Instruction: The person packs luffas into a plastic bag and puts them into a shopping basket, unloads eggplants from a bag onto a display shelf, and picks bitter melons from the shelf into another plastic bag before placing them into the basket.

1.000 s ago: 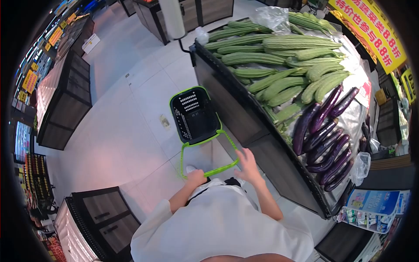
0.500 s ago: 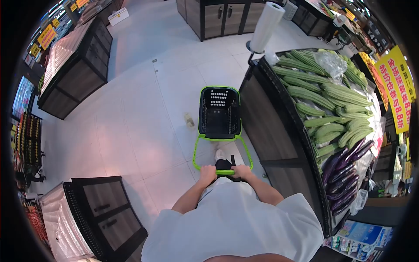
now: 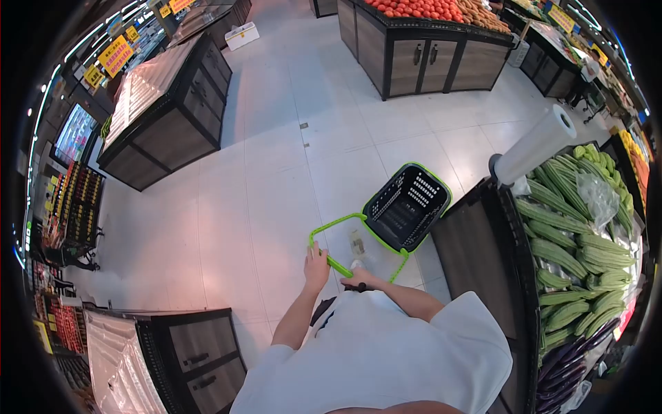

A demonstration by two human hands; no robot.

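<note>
A black shopping basket (image 3: 407,207) with a bright green rim stands on the floor ahead of me, turned at an angle, its inside showing dark with slotted walls. Its green pull handle (image 3: 336,265) reaches back toward my body. My left hand (image 3: 316,268) is closed around the handle near its left corner, fingers pointing up and forward. Lower down and nearer my shirt, my right hand (image 3: 358,277) grips the same bar. The basket's right side is close to the dark wooden vegetable stand (image 3: 476,238).
Long green gourds (image 3: 562,252) and eggplants (image 3: 572,369) lie on the stand at right, beside a plastic bag roll (image 3: 538,145). Tomatoes (image 3: 417,8) fill a stand ahead. Covered counters (image 3: 172,114) line the left. A person (image 3: 587,74) stands far right.
The basket has swung to the right and turned clockwise, its handle now slanting. My left hand has moved up along the handle. My view has turned left, and the tomato stand has come into sight.
</note>
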